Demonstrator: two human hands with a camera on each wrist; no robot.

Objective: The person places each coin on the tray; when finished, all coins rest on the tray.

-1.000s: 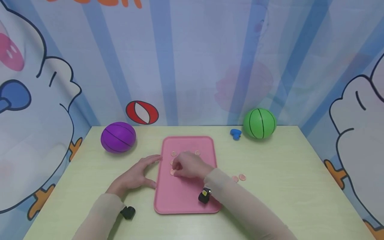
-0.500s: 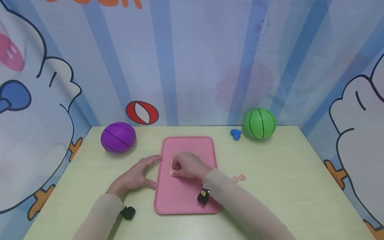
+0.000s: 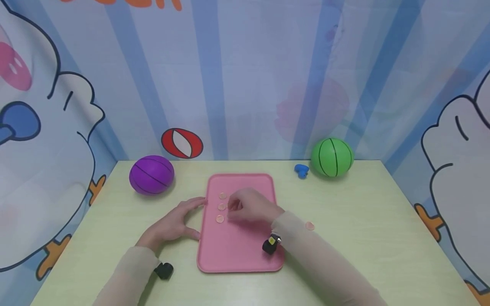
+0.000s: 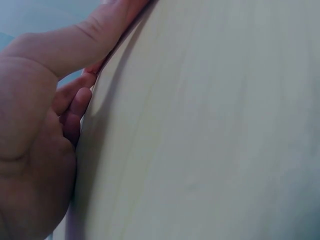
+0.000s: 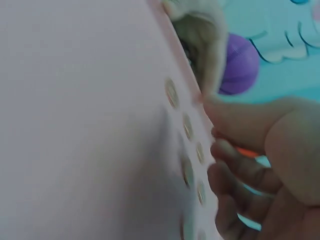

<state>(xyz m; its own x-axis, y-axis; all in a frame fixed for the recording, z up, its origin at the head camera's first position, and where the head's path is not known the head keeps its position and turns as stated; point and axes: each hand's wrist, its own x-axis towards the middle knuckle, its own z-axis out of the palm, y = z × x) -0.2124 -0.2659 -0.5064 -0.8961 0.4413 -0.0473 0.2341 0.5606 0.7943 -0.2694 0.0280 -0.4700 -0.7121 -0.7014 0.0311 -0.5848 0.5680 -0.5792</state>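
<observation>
Over the pink tray: right hand, fingers curled; whether they pinch anything cannot be told. Just beside it, on the tray: three coins, one column. Left hand: thumb and fingers spread, at the tray's edge. Past the tray, on the table: loose coin. Apparent step: setting coins out; next move: likely a fingertip pickup.

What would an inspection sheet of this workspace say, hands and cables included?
Surface: pale table
Job's things: pink tray with coin-like discs; loose disc on the table, right of the tray
Clutter: purple ball, green ball, small blue object towards the far edge
Hands: left hand at the tray's left edge; right hand over the tray, no held disc visible
Cables: nothing seen
Surroundings: cartoon backdrop with blue stripes
</observation>
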